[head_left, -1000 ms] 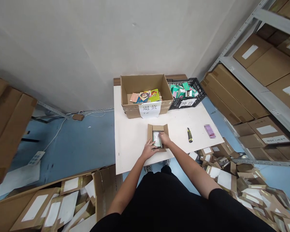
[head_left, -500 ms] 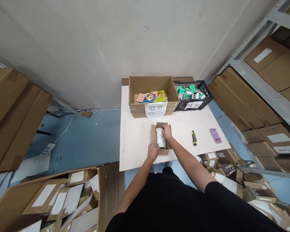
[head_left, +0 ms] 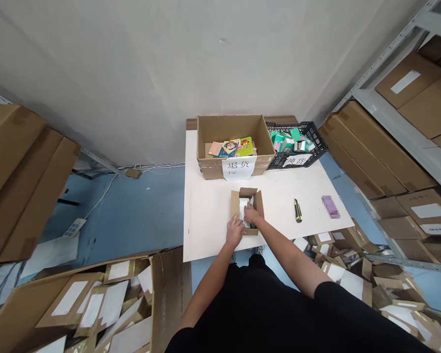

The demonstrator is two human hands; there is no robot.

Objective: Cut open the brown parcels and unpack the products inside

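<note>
A small open cardboard box (head_left: pixel 259 202) sits near the front edge of the white table (head_left: pixel 209 215). Inside it lies a white and green packet (head_left: pixel 244 205). My right hand (head_left: pixel 251 214) reaches into the box with its fingers closed on the packet. My left hand (head_left: pixel 235 231) rests on the box's near left corner, fingers curled against the cardboard.
A large labelled carton (head_left: pixel 235 142) with colourful packs and a black crate (head_left: pixel 297 143) of green boxes stand at the table's back. A utility knife (head_left: pixel 298 210) and a purple item (head_left: pixel 330 206) lie to the right. Cartons crowd the floor and the right-hand shelves (head_left: pixel 397 127).
My right hand has pulled back from the box's far end toward its near side, still on the packet. The left hand stays at the box's corner.
</note>
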